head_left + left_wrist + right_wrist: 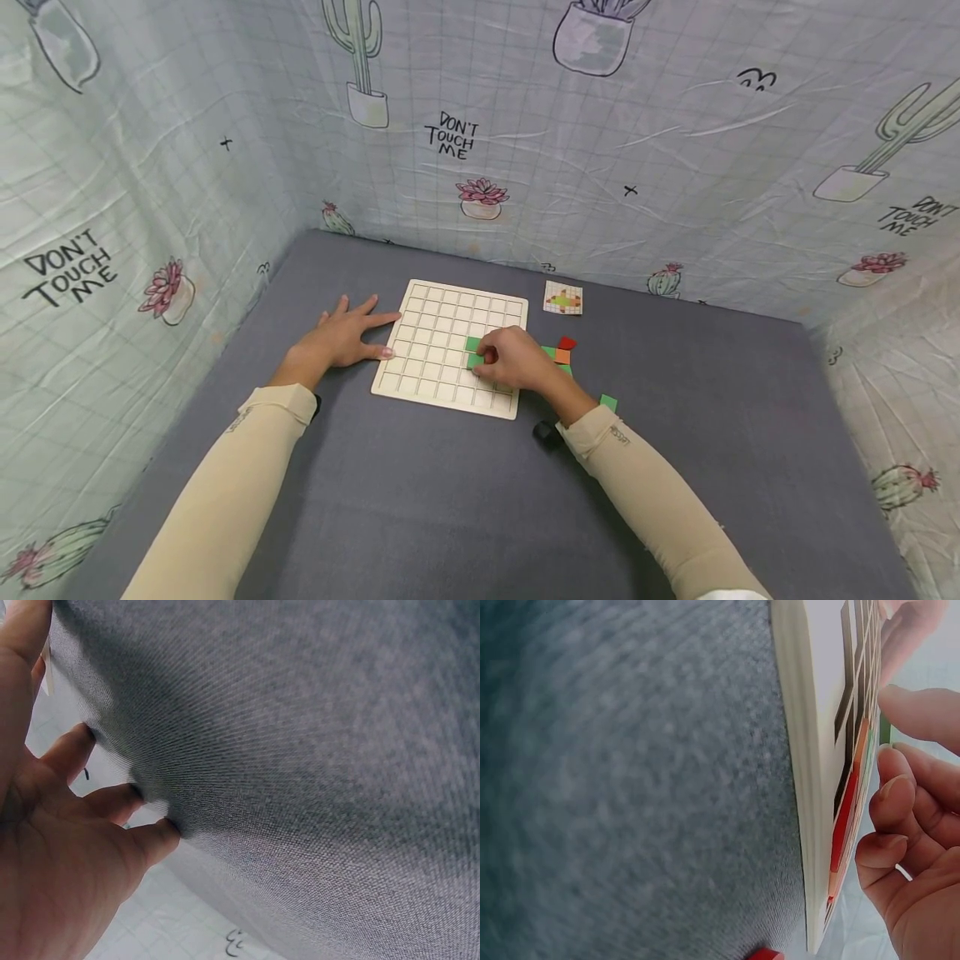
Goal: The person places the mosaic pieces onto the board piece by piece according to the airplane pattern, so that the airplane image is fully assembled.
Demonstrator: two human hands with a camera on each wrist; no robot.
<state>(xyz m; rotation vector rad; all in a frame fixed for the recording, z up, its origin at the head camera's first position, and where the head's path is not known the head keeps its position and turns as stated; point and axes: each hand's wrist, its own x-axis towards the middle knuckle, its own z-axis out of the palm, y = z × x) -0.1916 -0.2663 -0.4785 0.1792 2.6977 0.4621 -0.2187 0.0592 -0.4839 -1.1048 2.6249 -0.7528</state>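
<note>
A neighbouring green tile (472,343) could be jogged if the green square tile (886,729), pinched by the right hand (512,358) toward four o'clock from the grid board's (420,367) centre, is lowered askew, the nine-o'clock edge being touched by the widely spread left hand (341,337).

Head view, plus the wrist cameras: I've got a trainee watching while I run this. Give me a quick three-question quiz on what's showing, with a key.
1. Multiple choice: what colour is the tile that the right hand pinches over the grid board?
A) red
B) green
C) orange

2. True or false: the picture card lies on the grid board.

3. Fill in the blank: the left hand lies at the board's left edge with its fingers ____.

Key:
1. B, green.
2. False; it lies on the table, off the board's far right corner.
3. Spread.
</note>
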